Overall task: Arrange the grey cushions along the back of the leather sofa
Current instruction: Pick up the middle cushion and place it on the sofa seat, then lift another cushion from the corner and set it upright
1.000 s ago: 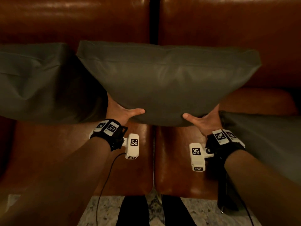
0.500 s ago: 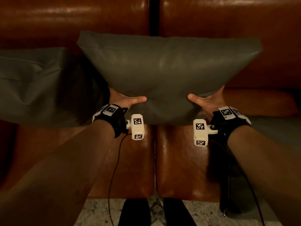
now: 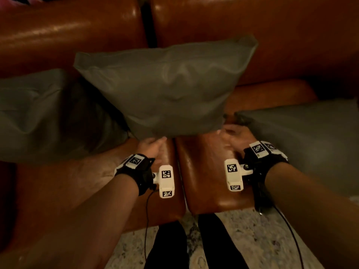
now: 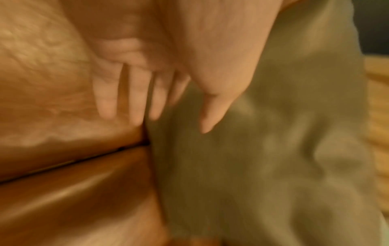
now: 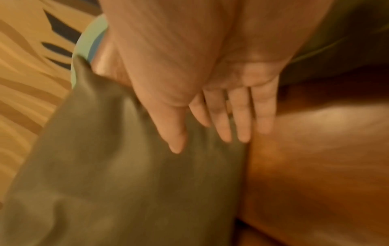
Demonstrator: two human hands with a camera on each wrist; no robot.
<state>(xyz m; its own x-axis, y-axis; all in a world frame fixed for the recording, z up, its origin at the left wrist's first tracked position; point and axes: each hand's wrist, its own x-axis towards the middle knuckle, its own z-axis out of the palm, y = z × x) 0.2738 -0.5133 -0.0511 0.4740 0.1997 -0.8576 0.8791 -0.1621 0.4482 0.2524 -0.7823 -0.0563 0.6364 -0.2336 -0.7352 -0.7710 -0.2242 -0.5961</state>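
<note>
The middle grey cushion (image 3: 165,88) stands tilted on the brown leather sofa seat (image 3: 204,171), leaning against the sofa back (image 3: 272,35). My left hand (image 3: 155,143) is just below its lower edge, fingers straight, holding nothing. My right hand (image 3: 231,134) is by its lower right corner, also open and blurred. In the left wrist view the left hand (image 4: 147,99) lies flat beside the cushion (image 4: 252,166). The right wrist view has the right hand (image 5: 221,119) with straight fingers over the cushion's edge (image 5: 126,183). A second grey cushion (image 3: 48,117) stands at the left, a third (image 3: 301,144) lies at the right.
The sofa back has a dark gap (image 3: 147,26) between its two halves, and the seat a seam (image 3: 177,171) below it. A mottled light rug (image 3: 233,239) and my dark trouser legs (image 3: 169,245) are at the bottom. Thin cables hang from both wrists.
Both hands gripped the middle cushion's lower edge and pushed it up toward the sofa back. Now they have let go and drawn back toward me, and the cushion rests tilted on the seat.
</note>
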